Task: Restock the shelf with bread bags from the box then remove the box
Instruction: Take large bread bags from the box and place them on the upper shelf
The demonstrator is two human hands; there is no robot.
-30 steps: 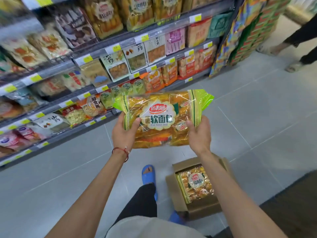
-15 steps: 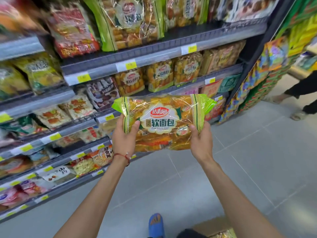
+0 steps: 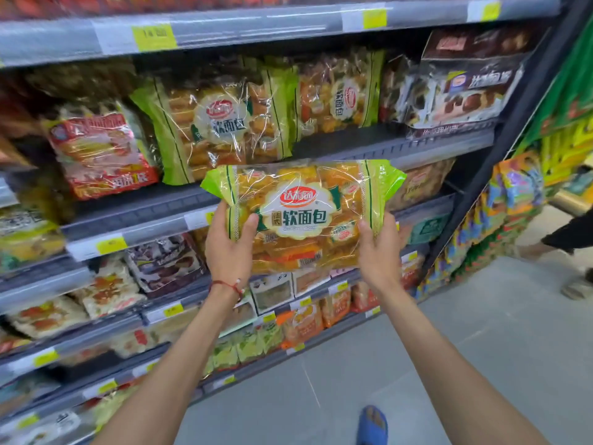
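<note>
Raised to shelf height, the bread bag (image 3: 301, 216) is gripped at its lower edge by the left hand (image 3: 229, 248) and right hand (image 3: 378, 252), near matching bags (image 3: 218, 130) on the shelf (image 3: 401, 146), not yet placed. The box is out of view and probably holds more.

A single wide-angle view, worn on the person's head, faces forward and slightly downward at the grey metal shelf rack (image 3: 321, 149). The rack stands near and fills the left and middle, its boards slanting. Both forearms rise from the bottom edge. The left hand (image 3: 229, 248) and right hand (image 3: 378, 252) grip the clear green-edged plastic bread bag (image 3: 305, 216) before the rack, mid-frame. The pale grey tiled floor (image 3: 481, 348) lies right of the rack.
</note>
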